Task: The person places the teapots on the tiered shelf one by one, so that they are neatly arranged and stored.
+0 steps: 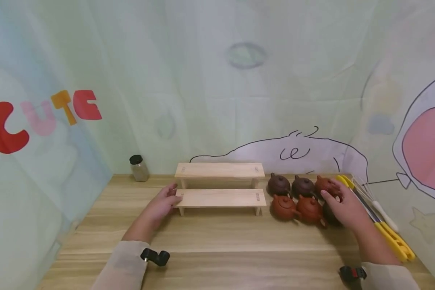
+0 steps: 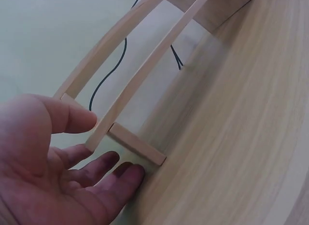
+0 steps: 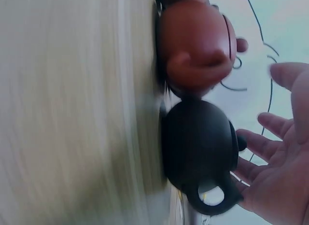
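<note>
My left hand (image 1: 163,205) pinches the left end of the front low wooden stand (image 1: 219,198), thumb above the board and index finger below, as the left wrist view shows. Its other fingers spread beside the stand's leg (image 2: 137,144). A matching rear stand (image 1: 219,170) is just behind. My right hand (image 1: 346,207), fingers spread and loosely bent, hovers over the right end of two rows of small clay teapots. Closest beneath it is a black teapot (image 3: 200,143), its knob right by the fingers. A reddish-brown teapot (image 1: 309,209) sits beside that one.
Two dark brown teapots (image 1: 278,184) and more reddish ones fill out the rows right of the stands. A whisk (image 1: 384,215) and yellow-handled tools (image 1: 393,239) lie along the right edge. A black-lidded jar (image 1: 139,168) stands back left, before the printed curtain (image 1: 210,100).
</note>
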Tool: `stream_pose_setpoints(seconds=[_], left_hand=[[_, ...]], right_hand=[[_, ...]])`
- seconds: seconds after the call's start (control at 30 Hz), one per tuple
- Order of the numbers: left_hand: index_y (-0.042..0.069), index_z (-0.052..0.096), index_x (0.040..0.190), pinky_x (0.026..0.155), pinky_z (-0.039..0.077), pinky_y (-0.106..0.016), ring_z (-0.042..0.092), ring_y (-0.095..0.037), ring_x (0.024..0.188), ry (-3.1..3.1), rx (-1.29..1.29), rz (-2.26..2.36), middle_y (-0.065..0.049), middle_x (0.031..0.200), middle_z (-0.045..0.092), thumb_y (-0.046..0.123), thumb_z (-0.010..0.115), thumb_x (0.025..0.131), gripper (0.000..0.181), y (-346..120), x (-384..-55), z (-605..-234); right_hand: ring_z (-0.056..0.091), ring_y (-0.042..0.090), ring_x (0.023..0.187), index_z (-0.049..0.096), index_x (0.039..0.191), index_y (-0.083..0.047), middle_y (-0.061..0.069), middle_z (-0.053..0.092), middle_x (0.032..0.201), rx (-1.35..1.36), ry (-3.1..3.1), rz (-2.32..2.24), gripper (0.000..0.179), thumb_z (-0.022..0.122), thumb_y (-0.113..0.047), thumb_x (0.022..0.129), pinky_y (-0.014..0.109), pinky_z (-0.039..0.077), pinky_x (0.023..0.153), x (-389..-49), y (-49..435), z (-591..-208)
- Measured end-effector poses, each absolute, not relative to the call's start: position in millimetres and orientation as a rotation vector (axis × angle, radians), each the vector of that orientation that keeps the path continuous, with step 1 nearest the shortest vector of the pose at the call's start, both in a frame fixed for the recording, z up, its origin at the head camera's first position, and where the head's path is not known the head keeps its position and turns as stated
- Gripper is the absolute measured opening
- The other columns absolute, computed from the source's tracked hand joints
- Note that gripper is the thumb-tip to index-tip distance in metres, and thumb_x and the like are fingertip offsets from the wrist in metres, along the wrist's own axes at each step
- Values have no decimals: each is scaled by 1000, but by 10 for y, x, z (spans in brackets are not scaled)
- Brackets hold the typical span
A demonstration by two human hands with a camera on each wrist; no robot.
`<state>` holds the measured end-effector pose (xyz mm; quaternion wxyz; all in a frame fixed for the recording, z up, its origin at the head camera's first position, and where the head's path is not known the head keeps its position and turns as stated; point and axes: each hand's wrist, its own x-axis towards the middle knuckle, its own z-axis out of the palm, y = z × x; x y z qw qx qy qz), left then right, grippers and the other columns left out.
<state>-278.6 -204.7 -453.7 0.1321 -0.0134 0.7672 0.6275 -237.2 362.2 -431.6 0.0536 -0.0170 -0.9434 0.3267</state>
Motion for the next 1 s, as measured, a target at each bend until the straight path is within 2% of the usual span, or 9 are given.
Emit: stream_pose_setpoints(seconds=[0.17, 0.27, 0.37, 0.5, 0.6, 0.7, 0.87, 1.0], left_hand=[[-7, 20, 166, 121, 47, -56, 45, -44, 150, 2165, -14, 1885, -31, 170, 29, 10, 52, 108, 68, -2064, -2767, -4601], [-6, 21, 166, 122, 46, -55, 46, -43, 150, 2141, -16, 1896, -30, 170, 31, 11, 51, 109, 67, -2070, -2759, -4609], [-4, 20, 167, 122, 46, -55, 45, -42, 150, 2126, -15, 1899, -29, 170, 31, 13, 50, 109, 67, -2077, -2760, -4612], [-1, 19, 168, 123, 44, -56, 44, -41, 151, 2104, -33, 1909, -28, 171, 29, 14, 50, 109, 68, -2089, -2761, -4618], [3, 21, 169, 123, 44, -56, 44, -41, 151, 2096, -61, 1916, -26, 173, 28, 15, 51, 109, 68, -2100, -2766, -4616], [5, 24, 169, 123, 45, -55, 44, -41, 151, 2097, -81, 1917, -25, 173, 27, 16, 52, 108, 67, -2101, -2768, -4613], [5, 28, 167, 122, 46, -56, 45, -40, 149, 2110, -80, 1916, -25, 172, 29, 15, 51, 107, 65, -2081, -2773, -4617], [5, 28, 167, 123, 44, -58, 45, -42, 149, 2112, -81, 1915, -26, 171, 29, 15, 50, 107, 64, -2064, -2777, -4615]], right_hand=[[44, 60, 141, 33, 165, -3, 36, 47, 157, -101, -2940, 975, 86, 64, -55, 103, 75, 47, 105, -2338, 3785, -4277], [47, 59, 138, 41, 160, 0, 36, 49, 154, -116, -2971, 962, 85, 69, -54, 100, 73, 50, 104, -2325, 3863, -4279], [55, 57, 132, 49, 152, 5, 37, 53, 148, -68, -2984, 970, 81, 73, -51, 99, 65, 58, 99, -2318, 3925, -4309], [64, 56, 124, 51, 149, 9, 39, 58, 141, 8, -2994, 992, 79, 80, -43, 96, 51, 65, 85, -2305, 3982, -4337], [66, 53, 121, 53, 147, 8, 39, 61, 138, 30, -3014, 979, 79, 84, -40, 93, 41, 64, 81, -2309, 4009, -4352], [66, 50, 119, 55, 145, 6, 36, 62, 136, 52, -3040, 952, 78, 87, -38, 90, 36, 58, 81, -2317, 4030, -4364], [62, 46, 120, 56, 145, 3, 35, 61, 136, 86, -3075, 927, 79, 91, -35, 86, 39, 51, 88, -2314, 4057, -4383], [62, 46, 119, 54, 146, 3, 37, 60, 137, 85, -3089, 911, 81, 91, -37, 85, 43, 51, 90, -2310, 4059, -4384]])
